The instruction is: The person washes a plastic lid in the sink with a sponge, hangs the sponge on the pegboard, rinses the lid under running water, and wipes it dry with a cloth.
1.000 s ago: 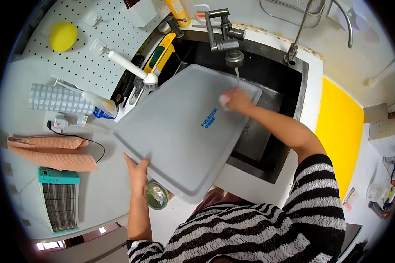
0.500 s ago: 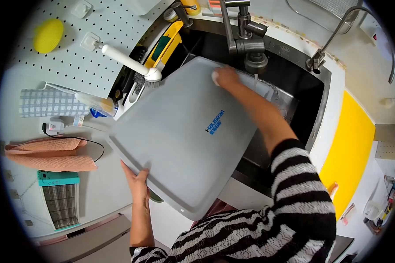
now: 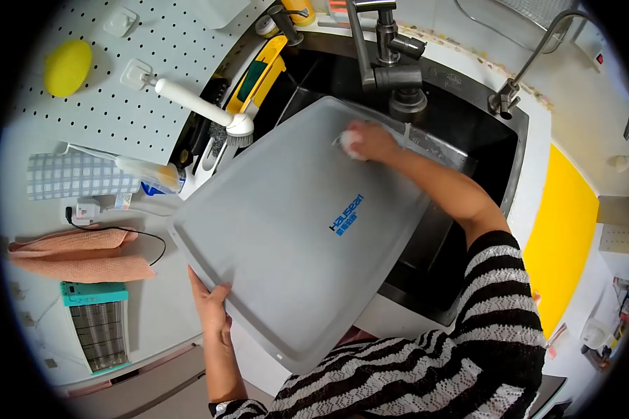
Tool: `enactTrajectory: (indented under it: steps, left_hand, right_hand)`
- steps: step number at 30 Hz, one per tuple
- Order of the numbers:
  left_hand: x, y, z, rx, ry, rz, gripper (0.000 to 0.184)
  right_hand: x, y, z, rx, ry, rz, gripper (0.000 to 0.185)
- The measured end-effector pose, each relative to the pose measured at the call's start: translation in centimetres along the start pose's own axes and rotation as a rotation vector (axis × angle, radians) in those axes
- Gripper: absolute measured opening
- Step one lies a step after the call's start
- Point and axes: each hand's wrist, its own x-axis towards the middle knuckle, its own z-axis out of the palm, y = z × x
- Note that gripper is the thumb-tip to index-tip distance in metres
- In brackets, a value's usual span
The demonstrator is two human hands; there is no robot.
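Observation:
A large grey plastic lid with blue lettering lies tilted across the sink's front left edge. My left hand grips its lower left rim, thumb on top and fingers underneath. Near the upper right part of the lid, my right hand presses a small white wad against the surface. Whether that wad is a sponge or a cloth cannot be made out. The black sink is partly covered by the lid. Above its basin stands a dark faucet, with a thin stream of water falling from it.
A white-handled brush hangs at the left, beside a yellow caddy. A peach towel and a teal-topped device are at the lower left. A yellow board lies right of the sink. A second slim tap rises behind.
My right hand has moved down and slightly right over the lid with the white wad. The lid has shifted a little downward in view; my left hand keeps its hold.

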Motion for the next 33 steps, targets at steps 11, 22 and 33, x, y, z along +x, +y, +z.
enactTrajectory:
  steps: [11, 22, 33]
  left_hand:
    - [0.1, 0.3, -0.4, 0.126, -0.025, -0.036, 0.077]
    - [-0.2, -0.8, -0.4, 0.030, -0.016, -0.002, 0.084]
    - [-0.6, -1.5, 0.3, -0.031, 0.093, 0.034, 0.076]
  right_hand:
    - [10.5, 0.4, 3.0, -0.377, 0.193, 0.195, 0.035]
    - [11.4, -2.3, 4.6, 0.062, 0.004, -0.302, 0.031]
    - [9.8, 2.8, 2.3, -0.317, 0.197, -0.071, 0.034]
